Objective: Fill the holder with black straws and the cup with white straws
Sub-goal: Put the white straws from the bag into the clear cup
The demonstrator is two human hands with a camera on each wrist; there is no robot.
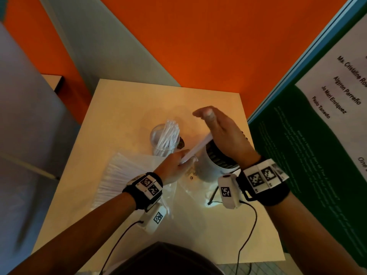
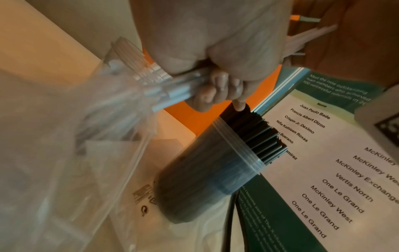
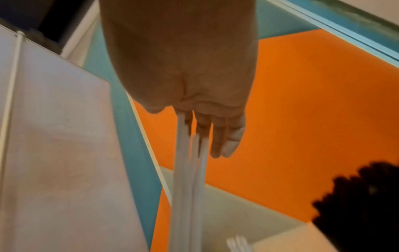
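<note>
My left hand grips a small bundle of white straws, its fingers curled round them in the left wrist view. The bundle slants up and right to my right hand, which is flat with straight fingers and touches the far ends of the white straws. A clear cup with several white straws stands just left of the bundle. The white holder packed with black straws stands under my right palm.
A clear plastic bag of white straws lies at the table's left, under my left wrist. More crumpled plastic lies in front of the holder. A green poster board stands along the table's right edge. An orange wall is behind.
</note>
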